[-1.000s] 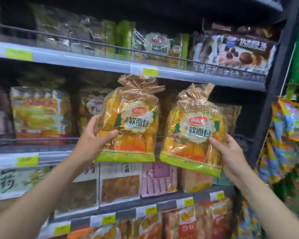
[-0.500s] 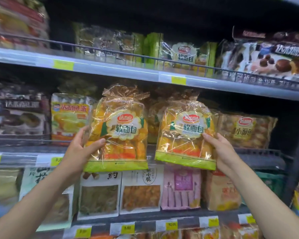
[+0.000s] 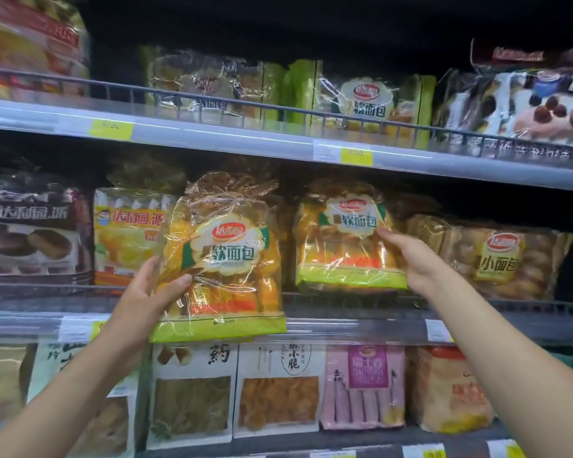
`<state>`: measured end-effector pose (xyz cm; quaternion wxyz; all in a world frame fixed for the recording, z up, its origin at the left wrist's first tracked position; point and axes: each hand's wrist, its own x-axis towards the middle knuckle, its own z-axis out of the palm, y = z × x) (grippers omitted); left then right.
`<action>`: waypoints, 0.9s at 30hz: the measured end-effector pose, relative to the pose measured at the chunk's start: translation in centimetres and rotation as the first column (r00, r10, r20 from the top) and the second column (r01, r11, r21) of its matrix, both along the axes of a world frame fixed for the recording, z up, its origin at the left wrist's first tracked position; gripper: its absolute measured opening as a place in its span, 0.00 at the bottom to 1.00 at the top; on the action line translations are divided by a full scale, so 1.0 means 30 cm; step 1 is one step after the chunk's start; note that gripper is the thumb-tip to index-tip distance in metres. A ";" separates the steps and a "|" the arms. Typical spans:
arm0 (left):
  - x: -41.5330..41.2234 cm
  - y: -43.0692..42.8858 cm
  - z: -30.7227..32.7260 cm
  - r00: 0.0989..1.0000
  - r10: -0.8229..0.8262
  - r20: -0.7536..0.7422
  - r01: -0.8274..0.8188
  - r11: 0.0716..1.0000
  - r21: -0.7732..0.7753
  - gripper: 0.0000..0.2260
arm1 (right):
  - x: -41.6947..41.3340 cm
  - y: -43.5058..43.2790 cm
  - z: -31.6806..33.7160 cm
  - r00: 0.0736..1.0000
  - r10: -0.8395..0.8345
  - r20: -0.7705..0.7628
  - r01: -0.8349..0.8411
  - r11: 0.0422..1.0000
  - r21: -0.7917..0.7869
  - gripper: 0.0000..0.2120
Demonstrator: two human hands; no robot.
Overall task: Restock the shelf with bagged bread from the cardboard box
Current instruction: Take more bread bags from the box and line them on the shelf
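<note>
One bag of soft bread hangs at centre-left of the frame, in front of the middle shelf. My left hand clamps its lower left side, thumb across the front. The second bag, centre-right, is in over the wire rail. My right hand grips its right edge, beside a small-bread bag.

Middle row: dark pie box far left, yellow pie bag just beside it, small-bread bag far right. Bottom row: white pack, pink pack. Yellow price tag above.
</note>
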<state>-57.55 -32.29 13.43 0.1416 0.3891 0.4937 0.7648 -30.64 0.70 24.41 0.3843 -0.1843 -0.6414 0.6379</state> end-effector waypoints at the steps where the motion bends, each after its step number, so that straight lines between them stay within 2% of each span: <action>1: -0.015 0.002 -0.010 1.000 -0.007 0.002 0.007 1.000 -0.003 0.42 | -0.012 0.013 0.009 1.000 0.010 -0.004 -0.010 1.000 -0.013 0.06; 3: -0.024 0.010 -0.016 1.000 -0.006 0.020 0.006 1.000 -0.010 0.42 | -0.040 0.044 0.012 0.999 0.030 -0.021 -0.031 0.999 -0.036 0.09; 6: -0.041 0.015 -0.031 0.999 -0.009 0.053 0.009 1.000 0.005 0.42 | -0.086 0.084 -0.017 1.000 0.005 -0.026 -0.006 0.999 -0.040 0.20; 9: -0.043 0.002 -0.030 0.998 -0.011 0.067 0.011 1.000 0.004 0.42 | -0.118 0.112 -0.067 0.997 -0.077 0.015 0.077 0.997 0.000 0.18; 12: -0.035 -0.011 -0.019 0.998 -0.006 0.063 0.005 1.000 0.013 0.42 | -0.130 0.107 -0.089 0.986 -0.159 0.048 0.157 0.987 0.036 0.21; 14: -0.024 -0.018 -0.009 0.999 -0.011 0.048 0.009 1.000 0.029 0.42 | -0.128 0.109 -0.087 0.968 -0.235 0.087 0.227 0.969 0.093 0.18; 16: -0.008 -0.021 0.004 0.999 -0.020 0.037 0.019 0.999 0.038 0.43 | -0.124 0.116 -0.084 0.937 -0.321 0.140 0.297 0.940 0.166 0.23; 18: 0.012 -0.022 0.012 0.999 -0.017 0.039 0.015 0.998 0.063 0.45 | -0.097 0.080 -0.069 0.887 -0.415 0.203 0.357 0.895 0.266 0.30; 21: 0.056 -0.018 0.028 0.999 -0.035 -0.002 0.035 0.997 0.073 0.45 | -0.046 -0.052 -0.043 0.783 -0.571 0.249 0.422 0.780 0.462 0.30; 23: 0.082 -0.005 0.037 0.999 -0.043 -0.018 0.044 0.996 0.073 0.44 | -0.031 -0.147 -0.055 0.737 -0.658 0.155 0.461 0.657 0.596 0.32; 25: 0.116 0.008 0.050 0.999 -0.025 -0.027 0.027 0.997 0.077 0.43 | -0.032 -0.242 -0.077 0.805 -0.593 0.006 0.438 0.601 0.668 0.29; 26: 0.131 0.020 0.057 0.999 -0.026 -0.020 0.028 0.995 0.095 0.45 | -0.041 -0.286 -0.086 0.865 -0.501 0.004 0.366 0.638 0.677 0.26; 27: 0.150 0.032 0.067 1.000 -0.027 -0.015 0.028 0.993 0.117 0.47 | -0.054 -0.326 -0.095 0.915 -0.398 0.067 0.257 0.701 0.665 0.24</action>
